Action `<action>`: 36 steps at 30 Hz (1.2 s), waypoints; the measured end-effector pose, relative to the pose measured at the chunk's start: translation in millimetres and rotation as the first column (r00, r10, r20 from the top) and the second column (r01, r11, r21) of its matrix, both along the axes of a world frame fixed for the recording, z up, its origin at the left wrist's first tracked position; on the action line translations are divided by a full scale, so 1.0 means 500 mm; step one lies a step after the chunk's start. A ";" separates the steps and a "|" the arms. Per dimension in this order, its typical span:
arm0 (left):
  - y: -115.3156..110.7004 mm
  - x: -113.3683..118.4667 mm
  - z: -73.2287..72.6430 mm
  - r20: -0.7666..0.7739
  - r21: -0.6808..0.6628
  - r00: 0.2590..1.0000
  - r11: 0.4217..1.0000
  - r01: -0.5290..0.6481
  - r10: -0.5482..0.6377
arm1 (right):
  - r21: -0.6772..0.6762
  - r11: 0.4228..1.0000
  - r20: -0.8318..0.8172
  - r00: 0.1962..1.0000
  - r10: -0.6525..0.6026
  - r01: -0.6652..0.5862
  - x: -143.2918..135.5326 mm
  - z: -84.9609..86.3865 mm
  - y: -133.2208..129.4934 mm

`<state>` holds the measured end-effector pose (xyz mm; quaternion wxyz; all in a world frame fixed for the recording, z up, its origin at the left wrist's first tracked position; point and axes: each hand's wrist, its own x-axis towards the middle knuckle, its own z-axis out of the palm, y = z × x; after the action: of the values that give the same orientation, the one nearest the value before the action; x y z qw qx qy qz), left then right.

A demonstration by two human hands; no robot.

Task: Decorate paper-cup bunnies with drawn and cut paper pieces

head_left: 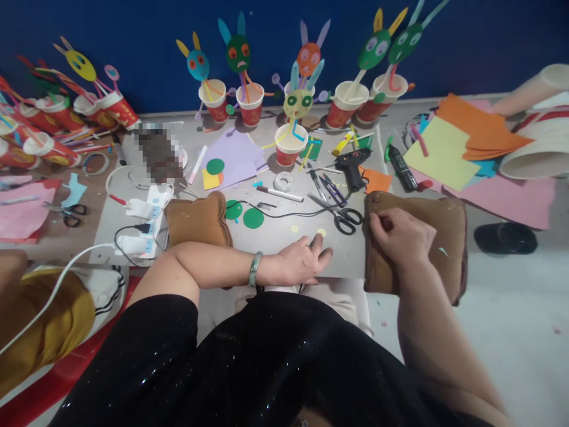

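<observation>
The black-handled metal scissors (pixel 336 210) were laid on the grey bench (pixel 280 230) between the two hands, their long axis slanted, the blades pointed leftward and away from the person, the finger rings turned toward the right hand (pixel 403 237). The blades were crossed by a thin black cable (pixel 291 214) led from a black plastic glue gun (pixel 353 169) just beyond. The left hand (pixel 299 261) was held with fingers loosely bent and apart, beside a small, pale-yellow paper disc (pixel 320 232). The right hand was held curled over a brown, padded, seam-edged cushion (pixel 444 231); whether anything was pinched there could not be told. Flat green paper circles (pixel 253 218) and a slim white marker (pixel 280 194) were spread farther left.
</observation>
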<state>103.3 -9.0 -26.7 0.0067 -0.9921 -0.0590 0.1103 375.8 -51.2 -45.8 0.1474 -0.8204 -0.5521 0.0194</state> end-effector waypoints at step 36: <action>-0.014 0.011 -0.013 0.028 0.072 0.999 0.997 -0.035 0.033 | 0.112 0.991 -0.128 0.990 -0.053 0.067 -0.027 -0.006 0.038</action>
<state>108.7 -15.8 -33.3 0.0400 -0.9915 -0.0800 0.0950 362.5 -32.4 -49.0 0.2298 -0.8238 -0.5170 0.0341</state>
